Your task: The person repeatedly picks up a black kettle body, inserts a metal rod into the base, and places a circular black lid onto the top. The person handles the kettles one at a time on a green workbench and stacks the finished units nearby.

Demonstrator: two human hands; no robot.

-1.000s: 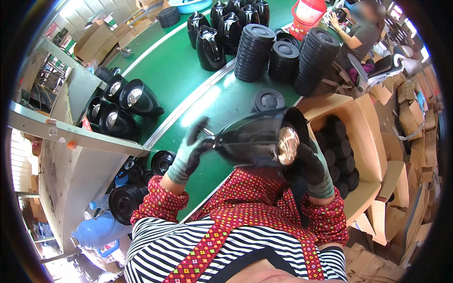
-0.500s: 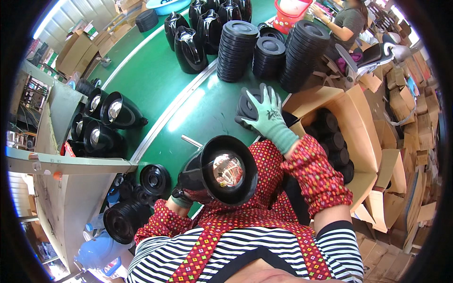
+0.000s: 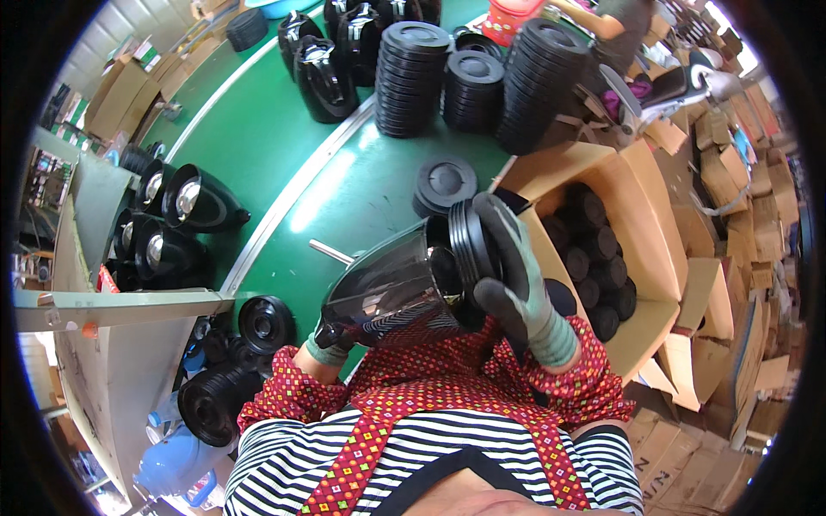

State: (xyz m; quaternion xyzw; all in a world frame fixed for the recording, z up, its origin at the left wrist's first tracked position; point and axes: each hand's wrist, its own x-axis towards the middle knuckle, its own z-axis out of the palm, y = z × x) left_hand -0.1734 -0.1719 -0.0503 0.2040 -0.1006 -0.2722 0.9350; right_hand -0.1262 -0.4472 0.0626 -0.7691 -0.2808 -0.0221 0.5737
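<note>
A glossy black vacuum jug shell (image 3: 379, 288) lies tilted sideways across my front, its wide open end turned to the right. My left hand (image 3: 331, 348), in a green glove, is closed around its narrow end, most of the fingers hidden beneath the shell. At the wide mouth, my gloved right hand (image 3: 527, 292) grips a ribbed round black base cap (image 3: 465, 254) from the outside, thumb and fingers spread over it. The cap stands at the rim; whether it has entered the shell I cannot tell. Just beyond, a short stack of black caps (image 3: 446, 182) rests on the green table.
Tall stacks of black discs (image 3: 413, 77) and upright black jugs (image 3: 327, 77) stand farther back. More jug shells (image 3: 202, 199) lie at left. A cardboard box (image 3: 650, 249) of black round parts is at right. A metal rod (image 3: 331, 252) sticks out behind the held shell.
My right hand has lifted a base cap off the stack on the table and brought it to the shell's mouth. The shell has turned from facing up toward me to facing right.
</note>
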